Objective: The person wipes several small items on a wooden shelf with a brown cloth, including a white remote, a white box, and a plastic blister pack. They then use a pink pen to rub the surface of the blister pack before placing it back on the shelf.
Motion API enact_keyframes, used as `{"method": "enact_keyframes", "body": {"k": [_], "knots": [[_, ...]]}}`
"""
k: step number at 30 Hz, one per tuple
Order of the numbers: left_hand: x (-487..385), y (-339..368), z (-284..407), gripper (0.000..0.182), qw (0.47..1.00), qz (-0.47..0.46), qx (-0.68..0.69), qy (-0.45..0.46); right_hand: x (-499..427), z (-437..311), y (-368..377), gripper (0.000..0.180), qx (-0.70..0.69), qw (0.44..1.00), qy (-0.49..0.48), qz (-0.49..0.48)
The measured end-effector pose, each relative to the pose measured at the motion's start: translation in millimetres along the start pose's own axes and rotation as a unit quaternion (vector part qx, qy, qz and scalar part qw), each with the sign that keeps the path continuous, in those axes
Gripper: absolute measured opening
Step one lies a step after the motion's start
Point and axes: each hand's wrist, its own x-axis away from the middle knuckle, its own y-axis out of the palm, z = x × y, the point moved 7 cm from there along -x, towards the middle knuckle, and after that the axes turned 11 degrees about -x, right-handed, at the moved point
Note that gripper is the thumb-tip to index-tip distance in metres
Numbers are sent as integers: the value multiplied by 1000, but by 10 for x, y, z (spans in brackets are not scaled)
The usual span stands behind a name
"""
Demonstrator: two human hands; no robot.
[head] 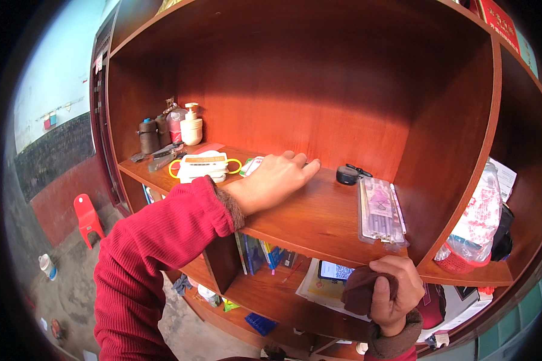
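Observation:
My left hand [278,178] reaches over the middle of a wooden shelf [293,221], palm down with its fingers toward the back panel; what lies under it is hidden. My right hand [399,289] grips a bunched dark brown cloth [366,289] just below the shelf's front edge. Left of my left hand are a small white packet [252,166] and a stack of white cards [203,166] with yellow loops. To its right lie a round black case [347,175] and a clear plastic pack of pens [380,210].
At the shelf's left end stand a white pump bottle [191,126], a thread cone [149,136] and cutting tools [165,155]. Books [253,255] and a phone [336,270] on papers occupy the shelf below. A red basket [467,261] sits at right, a red plastic chair [88,219] at left.

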Motion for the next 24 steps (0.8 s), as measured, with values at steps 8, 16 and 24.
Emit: {"method": "enact_keyframes", "body": {"k": [8, 16, 24], "knots": [[10, -15, -43, 39, 995, -83, -1, -50, 212, -111, -83, 19, -39, 999, -5, -29], [-293, -510, 964, 48, 944, 63, 303, 117, 426, -195, -160, 23, -38, 999, 31, -17], [-409, -461, 1093, 46, 922, -30, 369, 116, 534, -144, -240, 23, -36, 998, 49, 0]]}}
